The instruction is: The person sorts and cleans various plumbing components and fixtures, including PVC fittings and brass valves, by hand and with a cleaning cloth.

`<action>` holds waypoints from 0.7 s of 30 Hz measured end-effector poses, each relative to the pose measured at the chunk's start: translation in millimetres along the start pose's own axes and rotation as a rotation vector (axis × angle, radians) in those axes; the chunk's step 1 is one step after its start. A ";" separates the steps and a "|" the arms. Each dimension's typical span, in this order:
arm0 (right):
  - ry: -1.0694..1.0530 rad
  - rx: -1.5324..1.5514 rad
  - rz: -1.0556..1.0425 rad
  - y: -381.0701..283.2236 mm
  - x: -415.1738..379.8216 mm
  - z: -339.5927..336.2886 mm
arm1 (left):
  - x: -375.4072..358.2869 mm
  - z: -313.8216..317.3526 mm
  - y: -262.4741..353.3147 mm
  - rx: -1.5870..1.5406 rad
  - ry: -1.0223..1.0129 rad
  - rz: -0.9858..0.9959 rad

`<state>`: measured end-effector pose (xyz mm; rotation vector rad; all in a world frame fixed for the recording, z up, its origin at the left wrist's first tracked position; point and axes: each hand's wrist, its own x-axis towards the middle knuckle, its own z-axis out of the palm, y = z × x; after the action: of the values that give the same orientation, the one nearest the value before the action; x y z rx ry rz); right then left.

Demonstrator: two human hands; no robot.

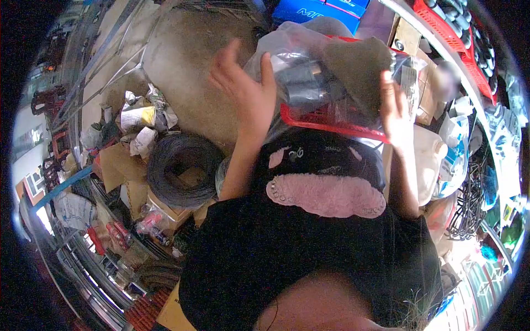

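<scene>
A red plastic basket [331, 122] stands in front of my body, with a clear plastic bag [279, 47] spread over it. Grey, shiny cylindrical pieces [303, 83] show through the film, beside a dull brown patch [359, 66]. My left hand [251, 91] is at the bag's left edge, thumb raised and the other fingers spread and slightly blurred. Along the basket's right side, my right hand [396, 113] has its fingers stretched out, overlapping the bag's edge in this view.
A coil of dark wire [160, 171] lies at left, below crumpled paper packaging [138, 117]. Behind the basket is a blue box [323, 12]. At right stand a whitish jug [428, 160] and dark metal links [469, 212]; another red basket [441, 27] sits at upper right.
</scene>
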<state>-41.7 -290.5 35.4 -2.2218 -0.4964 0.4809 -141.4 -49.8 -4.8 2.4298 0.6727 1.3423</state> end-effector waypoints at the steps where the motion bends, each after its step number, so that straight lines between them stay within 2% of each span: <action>1: -0.054 0.098 0.173 -35.8 -5.1 4.5 | 1.0 -8.3 6.8 0.032 -0.095 0.101; 2: -0.098 0.129 0.090 -37.4 -3.3 14.1 | 2.9 -16.6 13.5 0.065 -0.190 0.202; 4: -0.219 0.267 -0.336 -23.4 10.9 40.4 | 7.3 -25.6 41.3 -0.093 -0.385 0.191; 5: -0.284 0.340 -0.448 -21.1 11.7 50.6 | 7.6 -27.3 51.1 -0.169 -0.481 0.183; 8: -0.459 0.699 -0.312 -36.8 12.3 51.4 | 5.1 -26.8 52.8 -0.389 -0.595 -0.180; 10: -0.588 0.917 -0.238 -46.8 17.5 43.7 | 3.7 -27.1 39.5 -0.548 -0.559 -0.325; 11: -0.525 0.749 -0.295 -51.6 20.2 39.1 | 3.8 -29.8 33.4 -0.628 -0.539 -0.401; 12: -0.461 0.578 -0.352 -56.0 25.0 34.4 | 8.0 -37.0 33.5 -0.742 -0.488 -0.586; 13: -0.396 0.408 -0.408 -58.3 29.8 32.3 | 11.2 -38.9 26.2 -0.898 -0.323 -0.749; 15: -0.134 0.003 -0.512 -56.2 27.9 51.9 | 19.4 -44.6 6.8 -1.189 0.028 -1.062; 17: 0.087 -0.420 -0.670 -61.1 21.2 78.5 | 31.9 -62.9 -8.9 -1.299 0.228 -1.074; 18: 0.077 -0.357 -0.674 -57.4 18.3 94.3 | 37.1 -71.1 -14.8 -1.349 0.329 -1.078; 21: 0.162 -0.634 -0.516 -58.3 15.9 121.9 | 44.8 -87.7 -26.0 -1.213 0.438 -0.941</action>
<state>-98.9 -171.5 2.6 -2.5478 -1.2203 -0.1576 -202.1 -2.2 61.7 0.7121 0.6512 1.2363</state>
